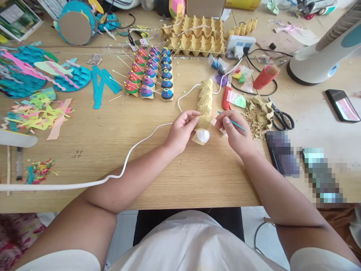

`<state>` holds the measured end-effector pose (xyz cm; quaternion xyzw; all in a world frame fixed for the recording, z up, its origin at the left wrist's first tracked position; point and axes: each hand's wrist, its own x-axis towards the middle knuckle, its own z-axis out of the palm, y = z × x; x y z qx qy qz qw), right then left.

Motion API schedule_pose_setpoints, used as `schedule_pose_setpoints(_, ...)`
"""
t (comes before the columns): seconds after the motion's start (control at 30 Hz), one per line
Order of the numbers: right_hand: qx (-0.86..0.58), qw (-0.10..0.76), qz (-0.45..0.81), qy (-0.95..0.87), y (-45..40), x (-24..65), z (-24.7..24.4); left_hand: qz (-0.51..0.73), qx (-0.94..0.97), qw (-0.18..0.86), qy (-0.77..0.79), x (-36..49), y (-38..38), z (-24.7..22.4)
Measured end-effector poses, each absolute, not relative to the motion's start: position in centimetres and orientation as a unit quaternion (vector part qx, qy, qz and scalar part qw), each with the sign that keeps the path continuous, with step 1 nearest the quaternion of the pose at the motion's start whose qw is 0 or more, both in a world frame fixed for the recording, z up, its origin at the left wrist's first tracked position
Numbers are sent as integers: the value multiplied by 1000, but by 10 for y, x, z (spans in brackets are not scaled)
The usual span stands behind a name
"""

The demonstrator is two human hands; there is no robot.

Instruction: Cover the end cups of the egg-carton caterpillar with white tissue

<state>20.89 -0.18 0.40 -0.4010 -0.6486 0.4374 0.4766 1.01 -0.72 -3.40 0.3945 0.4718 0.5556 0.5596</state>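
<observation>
A strip of yellow egg-carton cups (pixel 205 101) lies on the table in front of me, pointing away from me. Its nearest cup carries a white lump (pixel 202 136). My left hand (pixel 183 130) is at the strip's left side, its thumb and fingers pinched on the strip's edge. To the right of the strip, my right hand (pixel 234 131) is closed around a thin blue stick (pixel 238 125). A small white piece (pixel 213 121) shows by the right fingertips; whether they hold it is unclear.
Rows of painted carton cups (pixel 149 73) with pins stand at the back left. Scissors (pixel 282 117), carton scraps (pixel 258 113), a red knife (pixel 226 96) and phones (pixel 282 153) lie right. A white cable (pixel 132 148) crosses my left forearm.
</observation>
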Motion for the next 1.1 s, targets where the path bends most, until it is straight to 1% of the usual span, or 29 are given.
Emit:
schedule_pose_setpoints(0.13,-352,478,583,-555,-3,199,1,539,311,643,447,11,-7,-34)
schedule_pose_setpoints(0.27,-320,484,643,-500,-3,194,-2,531,255,693,416,10,-5,-36)
schedule_pose_setpoints(0.53,-350,474,656,-472,2,196,-6,533,217,708,409,11,-5,-35)
schedule_pose_setpoints(0.7,-333,497,671,-438,4,196,-6,526,201,729,390,14,-7,-32)
schedule_pose_setpoints(0.9,-357,504,652,-440,6,198,-6,479,279,753,355,15,-12,-21)
schedule_pose_setpoints(1.1,-357,519,622,-465,11,203,-10,473,232,774,352,13,-13,-19)
